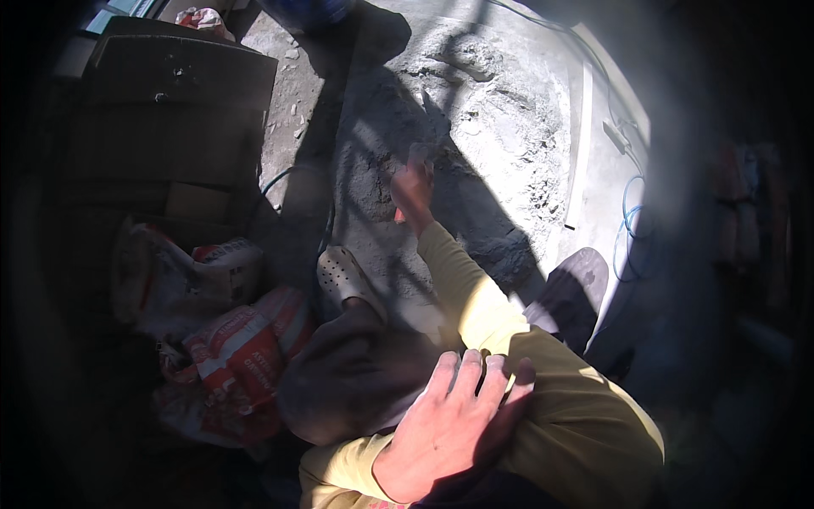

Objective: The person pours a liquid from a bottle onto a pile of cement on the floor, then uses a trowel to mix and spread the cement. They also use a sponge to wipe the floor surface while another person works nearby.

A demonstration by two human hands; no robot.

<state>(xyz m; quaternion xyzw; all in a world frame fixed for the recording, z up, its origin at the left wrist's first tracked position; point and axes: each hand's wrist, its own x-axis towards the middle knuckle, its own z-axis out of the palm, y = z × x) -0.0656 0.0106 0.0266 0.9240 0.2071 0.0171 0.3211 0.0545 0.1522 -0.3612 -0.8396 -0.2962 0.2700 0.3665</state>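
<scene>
My right hand [413,191] reaches forward over grey powdery mix [373,174] spread on the floor. It looks closed, and a bit of red [399,216] shows at its lower edge, like the end of a handle. Motion blur and shadow hide the rest of what it grips. Close to my body, my left hand [445,428] lies across the yellow sleeve [543,339] of my right arm near the elbow. Its fingers are stretched out and somewhat apart, with whitish dust on the tips and nothing held.
Crumpled red and white bags [246,352] lie at my left, below a large dark box [174,119]. My pale clog [348,276] stands at the mix's near edge. Blue cable [629,212] and a white strip [581,144] run along the right. A blue container [307,10] is at the far edge.
</scene>
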